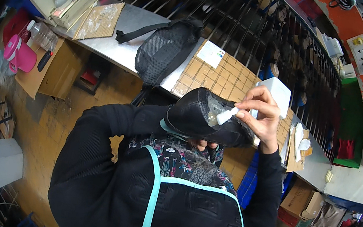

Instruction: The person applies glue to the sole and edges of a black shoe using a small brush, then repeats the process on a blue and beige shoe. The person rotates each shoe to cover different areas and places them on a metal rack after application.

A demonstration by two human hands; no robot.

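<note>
In front of my chest a black leather shoe upper (186, 112) lies tilted, with a greyish, wet-looking patch on the side facing up. My left hand (202, 144) supports it from below; only a few curled fingertips show under its edge. Between thumb and fingers my right hand (261, 113) pinches a small white wad (225, 116), which touches or nearly touches the shoe near that patch. Too little shows to tell the wad's material. Behind the right hand stands a white plastic container (276, 93), partly hidden.
A black mesh bag (167, 48) lies on the metal-edged bench beside a gridded cardboard sheet (212, 78). Beyond runs a rack of metal rollers (237, 21). At left are a pink jug (20, 54) and a cardboard box (63, 70); at right, white-stained cardboard (295, 161).
</note>
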